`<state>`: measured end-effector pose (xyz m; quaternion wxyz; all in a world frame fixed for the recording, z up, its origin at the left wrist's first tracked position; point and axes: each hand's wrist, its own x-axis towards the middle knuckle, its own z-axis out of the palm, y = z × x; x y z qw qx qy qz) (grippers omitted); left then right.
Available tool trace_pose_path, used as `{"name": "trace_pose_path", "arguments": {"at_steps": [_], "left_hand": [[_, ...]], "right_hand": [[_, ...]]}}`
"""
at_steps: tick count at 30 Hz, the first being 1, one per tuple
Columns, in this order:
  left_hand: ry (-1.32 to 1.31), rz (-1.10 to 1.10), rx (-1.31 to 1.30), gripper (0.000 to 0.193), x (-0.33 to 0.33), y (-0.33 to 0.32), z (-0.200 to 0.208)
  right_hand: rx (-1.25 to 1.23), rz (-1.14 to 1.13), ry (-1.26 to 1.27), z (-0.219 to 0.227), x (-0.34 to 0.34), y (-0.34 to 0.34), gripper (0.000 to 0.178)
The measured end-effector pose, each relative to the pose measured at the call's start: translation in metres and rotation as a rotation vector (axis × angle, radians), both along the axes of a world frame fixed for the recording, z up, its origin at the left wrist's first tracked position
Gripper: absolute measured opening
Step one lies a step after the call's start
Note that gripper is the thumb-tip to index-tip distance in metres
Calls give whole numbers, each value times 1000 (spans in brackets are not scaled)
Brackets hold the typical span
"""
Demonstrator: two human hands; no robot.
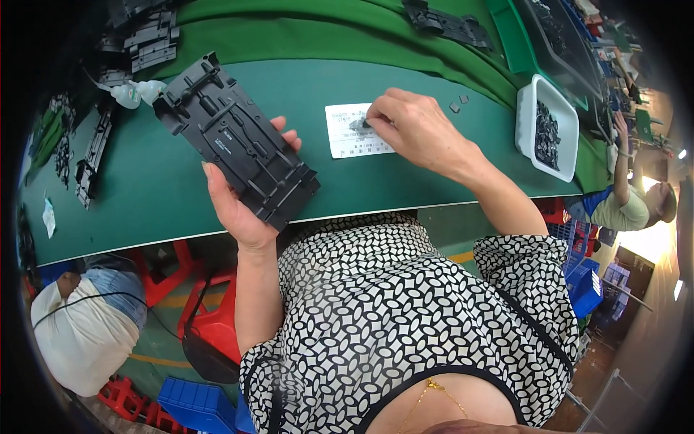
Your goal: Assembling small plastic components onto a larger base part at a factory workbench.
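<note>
My left hand (pixel 242 217) grips a long black plastic chassis (pixel 235 141) from below, with the thumb on its near side and fingertips showing past the far edge. The moulded face of the chassis, with ribs and a raised shaft shape, is turned up and tilted. To its right, a white printed paper slip (pixel 354 150) lies flat, bearing a small heap of grey bits (pixel 356 124). Over the slip, my right hand (pixel 423 134) has its thumb and forefinger pinched together at the heap. What is between those fingertips is too small to make out.
Two small dark squares (pixel 459 104) lie right of the slip. A white tray (pixel 525 130) of black parts stands at the table's right. White bottles (pixel 126 95) and more black chassis parts (pixel 94 159) are at left. Bunched green cloth (pixel 347 36) runs along the back.
</note>
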<state>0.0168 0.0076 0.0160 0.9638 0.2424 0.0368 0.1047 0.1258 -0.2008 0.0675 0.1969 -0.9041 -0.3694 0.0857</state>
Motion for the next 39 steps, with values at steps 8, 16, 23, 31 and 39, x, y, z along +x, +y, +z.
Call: {"name": "trace_pose_path", "arguments": {"at_steps": [8, 16, 23, 31, 39], "left_hand": [[61, 17, 39, 70, 0, -1, 3], [72, 16, 31, 70, -1, 0, 4], [60, 8, 26, 70, 0, 1, 3], [47, 14, 28, 69, -1, 3, 0], [48, 10, 37, 71, -1, 4, -1]], "right_hand": [[-18, 50, -57, -3, 3, 3, 12], [72, 129, -37, 0, 5, 5, 10], [72, 405, -247, -6, 17, 1, 10], [-62, 555, -234, -1, 19, -5, 22], [-16, 534, -185, 7, 22, -8, 11]]}}
